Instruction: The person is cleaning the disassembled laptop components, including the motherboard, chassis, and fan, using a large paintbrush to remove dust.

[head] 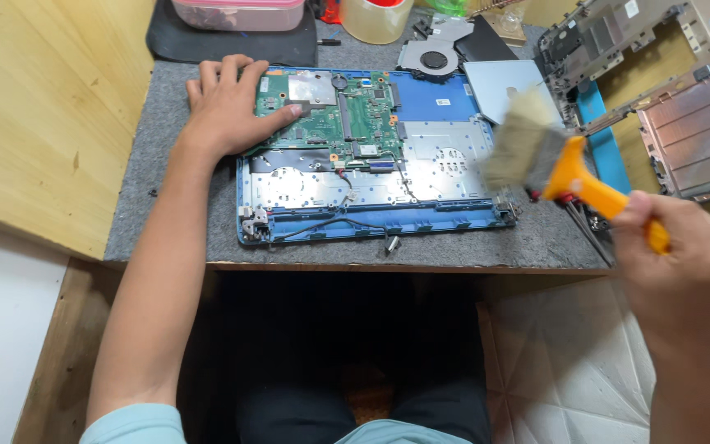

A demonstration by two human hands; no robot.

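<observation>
Our left hand (228,103) lies flat, fingers spread, on the green board (330,119) inside the opened blue laptop (371,220), which sits on the grey worktop (170,177). Our right hand (684,263) has its grip closed on the orange brush (573,177), bristles blurred above the laptop's right edge.

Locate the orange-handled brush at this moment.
In the head view, the brush is held in the right hand, above the right edge of the opened blue laptop base.

Even bright overhead light, soft shadows, dark under the desk, brush (527,148) and right hand (684,263) motion-blurred, circuit board (347,123) sharp, mild edge distortion
</observation>
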